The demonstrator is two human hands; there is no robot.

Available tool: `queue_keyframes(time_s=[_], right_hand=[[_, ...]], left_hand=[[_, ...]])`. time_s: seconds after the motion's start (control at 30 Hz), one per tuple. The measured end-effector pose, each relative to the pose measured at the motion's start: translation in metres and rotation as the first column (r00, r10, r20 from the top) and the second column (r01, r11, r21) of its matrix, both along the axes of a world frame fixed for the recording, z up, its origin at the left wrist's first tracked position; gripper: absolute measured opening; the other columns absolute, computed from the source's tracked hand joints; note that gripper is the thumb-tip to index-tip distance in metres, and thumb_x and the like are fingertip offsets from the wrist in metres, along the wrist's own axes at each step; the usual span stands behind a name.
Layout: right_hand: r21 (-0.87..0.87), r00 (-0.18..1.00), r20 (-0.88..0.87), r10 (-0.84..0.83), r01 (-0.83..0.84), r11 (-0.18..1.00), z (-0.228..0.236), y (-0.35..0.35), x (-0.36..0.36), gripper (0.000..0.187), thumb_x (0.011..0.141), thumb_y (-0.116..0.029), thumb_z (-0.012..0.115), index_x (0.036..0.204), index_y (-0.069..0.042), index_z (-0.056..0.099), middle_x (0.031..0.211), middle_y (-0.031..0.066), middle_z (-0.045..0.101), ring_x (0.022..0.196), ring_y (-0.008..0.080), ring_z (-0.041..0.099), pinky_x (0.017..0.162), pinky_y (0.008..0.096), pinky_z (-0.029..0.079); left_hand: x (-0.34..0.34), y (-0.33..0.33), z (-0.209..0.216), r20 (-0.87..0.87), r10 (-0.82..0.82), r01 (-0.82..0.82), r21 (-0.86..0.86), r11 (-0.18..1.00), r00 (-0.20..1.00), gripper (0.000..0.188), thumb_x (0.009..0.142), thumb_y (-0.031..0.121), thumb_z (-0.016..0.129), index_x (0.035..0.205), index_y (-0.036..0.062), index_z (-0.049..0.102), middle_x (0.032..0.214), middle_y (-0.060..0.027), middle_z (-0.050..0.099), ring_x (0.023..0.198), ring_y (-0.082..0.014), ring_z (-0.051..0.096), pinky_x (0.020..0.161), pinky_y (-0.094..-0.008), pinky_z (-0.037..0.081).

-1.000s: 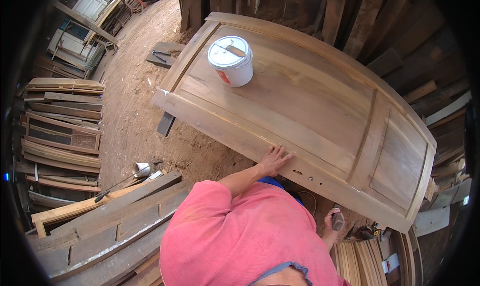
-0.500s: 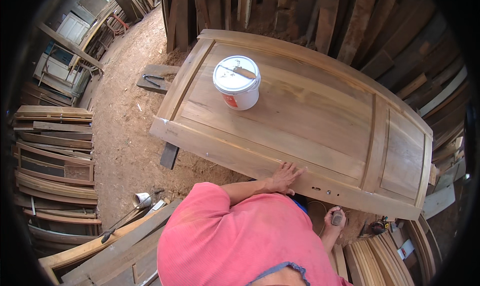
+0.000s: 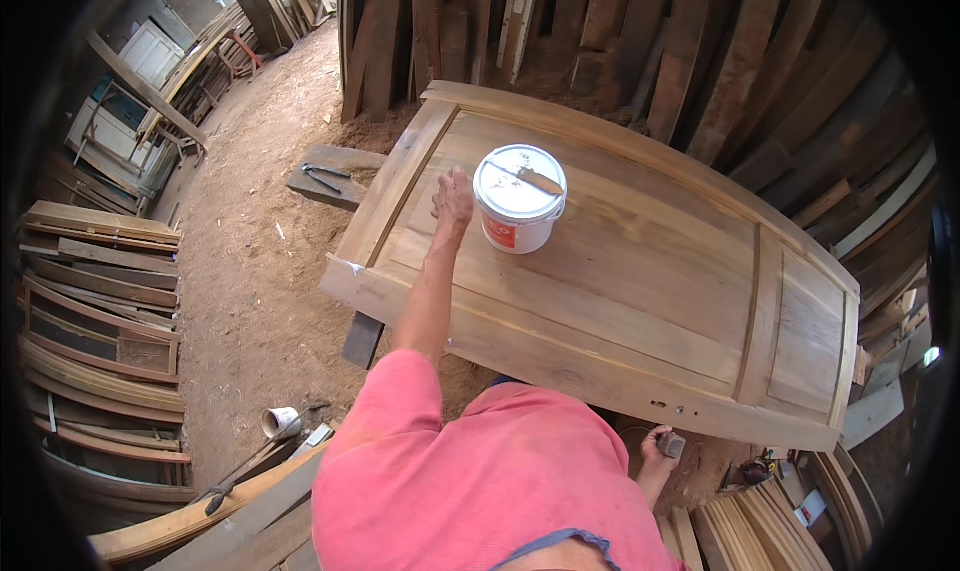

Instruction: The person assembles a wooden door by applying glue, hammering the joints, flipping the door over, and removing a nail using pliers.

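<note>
Pale wood makes up the panelled door (image 3: 640,301) lying flat as a tabletop. The left hand (image 3: 453,196) rests on its left panel with fingers loosely spread, holding nothing, just beside a white lidded bucket (image 3: 518,211) that carries a putty knife (image 3: 538,180) on its lid. Low at the right, off the door's near edge, the right hand (image 3: 660,446) is closed around a small dark block (image 3: 672,444).

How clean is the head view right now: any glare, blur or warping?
Head view: even daylight, no harsh glare on the white bucket; the wooden door edges bow from fisheye; black rim corners; left hand sharp, right hand small, low, shaded.
</note>
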State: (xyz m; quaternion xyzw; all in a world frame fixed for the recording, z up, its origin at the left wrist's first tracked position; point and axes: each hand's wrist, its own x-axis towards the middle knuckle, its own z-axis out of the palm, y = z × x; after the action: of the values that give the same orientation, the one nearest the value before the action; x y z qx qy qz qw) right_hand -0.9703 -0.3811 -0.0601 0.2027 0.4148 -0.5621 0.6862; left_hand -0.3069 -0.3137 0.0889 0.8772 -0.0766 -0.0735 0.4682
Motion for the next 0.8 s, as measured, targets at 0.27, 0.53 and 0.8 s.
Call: queue_keyframes(time_s=[0.27, 0.53, 0.8], right_hand=[[0.048, 0.97, 0.187, 0.157, -0.168, 0.985, 0.003, 0.004, -0.004, 0.021, 0.089, -0.018, 0.053, 0.094, 0.002, 0.056, 0.082, 0.013, 0.062, 0.076, 0.0251, 0.063, 0.066, 0.0359, 0.056], [0.037, 0.952, 0.013, 0.307, -0.308, 0.951, -0.012, -0.011, 0.005, 0.023, 0.097, -0.023, 0.045, 0.094, -0.003, 0.056, 0.08, 0.0097, 0.062, 0.072, 0.0209, 0.063, 0.061, 0.0321, 0.056], [0.058, 0.924, -0.075, 0.376, -0.372, 0.926, -0.002, 0.009, 0.024, 0.024, 0.1, -0.027, 0.042, 0.099, -0.006, 0.054, 0.079, 0.0085, 0.062, 0.071, 0.0192, 0.063, 0.061, 0.0316, 0.055]], left_hand=[[0.054, -0.039, -0.029, -0.551, -0.281, 0.065, -0.379, 0.923, 0.786, 0.077, 0.096, 0.067, 0.025, 0.117, 0.0048, 0.063, 0.109, -0.0123, 0.065, 0.095, -0.0211, 0.057, 0.088, -0.0398, 0.044], [0.099, -0.039, -0.026, -0.527, -0.371, 0.052, -0.524, 0.85, 0.765, 0.077, 0.098, 0.064, 0.025, 0.11, -0.0004, 0.065, 0.093, -0.01, 0.066, 0.08, -0.0186, 0.058, 0.07, -0.0331, 0.048], [0.109, -0.078, -0.022, -0.552, -0.512, 0.362, -0.364, 0.858, 0.658, 0.085, 0.097, 0.068, 0.019, 0.124, -0.0018, 0.059, 0.087, -0.008, 0.068, 0.067, -0.0143, 0.056, 0.059, -0.0305, 0.043]])
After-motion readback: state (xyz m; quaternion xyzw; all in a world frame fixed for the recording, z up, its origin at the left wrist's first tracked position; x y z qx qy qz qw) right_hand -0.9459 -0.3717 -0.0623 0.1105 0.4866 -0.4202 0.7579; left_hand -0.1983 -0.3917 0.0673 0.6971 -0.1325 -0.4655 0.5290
